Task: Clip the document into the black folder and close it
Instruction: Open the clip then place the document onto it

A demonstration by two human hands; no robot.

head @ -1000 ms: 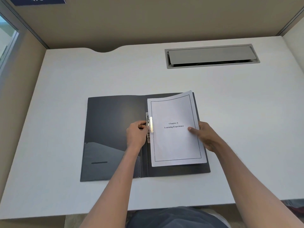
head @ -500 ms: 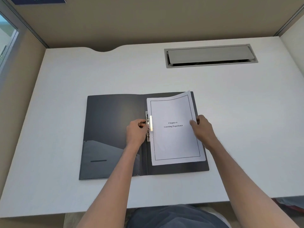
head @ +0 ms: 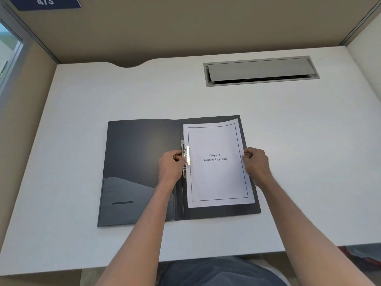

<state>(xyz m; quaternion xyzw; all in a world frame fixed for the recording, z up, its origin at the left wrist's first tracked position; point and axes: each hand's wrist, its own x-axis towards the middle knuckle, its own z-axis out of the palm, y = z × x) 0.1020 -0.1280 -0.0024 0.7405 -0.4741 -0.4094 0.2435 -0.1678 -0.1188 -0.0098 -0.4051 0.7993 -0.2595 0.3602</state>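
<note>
The black folder (head: pixel 142 157) lies open and flat on the white desk. A white document (head: pixel 216 178), titled "Chapter 6 Learning Experience", rests on the folder's right half, its left edge at the spine. A metal clip (head: pixel 186 156) stands at the spine, its lever raised over the paper's left margin. My left hand (head: pixel 171 167) is shut on the clip lever. My right hand (head: pixel 255 164) grips the document's right edge, its fingers curled around the paper.
The white desk (head: pixel 309 162) has a grey cable flap (head: pixel 260 70) at the back right and a notch (head: pixel 127 65) in its far edge. Beige partition walls stand behind and to the left. The desk's front edge is close to my body.
My right hand slid from the page's surface to its right edge and closed on it. The document shifted slightly left toward the spine. My left hand stayed on the clip.
</note>
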